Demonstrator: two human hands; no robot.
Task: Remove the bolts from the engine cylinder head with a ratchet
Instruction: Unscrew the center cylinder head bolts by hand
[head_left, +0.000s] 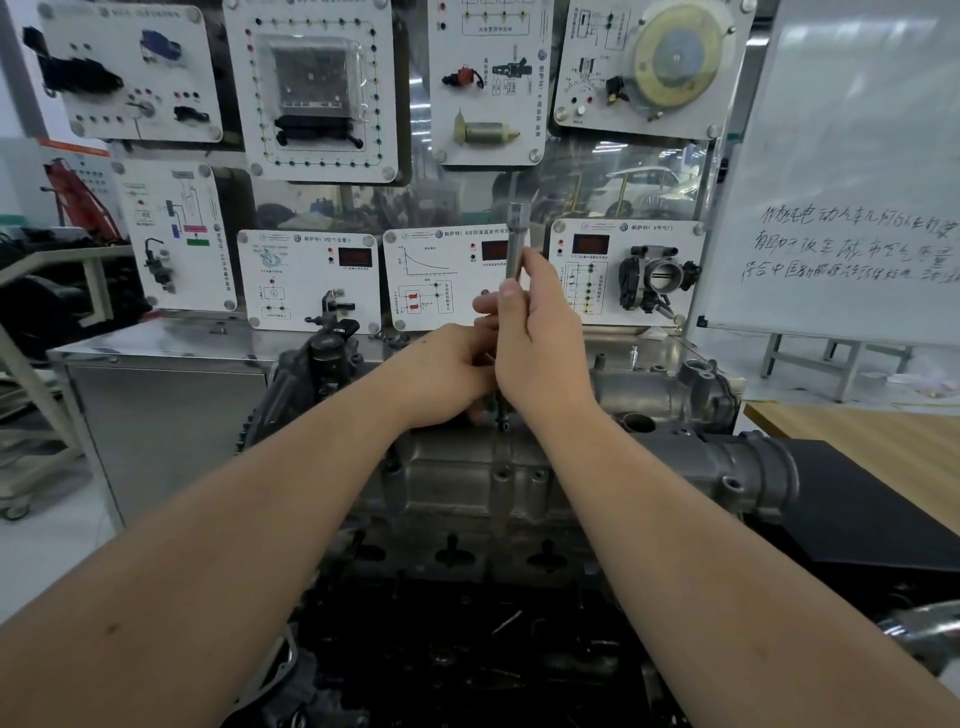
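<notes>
Ratchet stands upright (near vertical), gripped between both hands.

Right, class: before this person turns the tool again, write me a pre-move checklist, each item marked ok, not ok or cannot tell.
1. Right hand has a firm grip on the tool shaft: ok.
2. Shaft standing near upright over the cylinder head: ok.
3. Left hand steadying the lower end: ok.
4. Tip seated on a bolt: cannot tell, hands hide it.
5. Ratchet handle fitted on top: not ok, none visible.
</notes>
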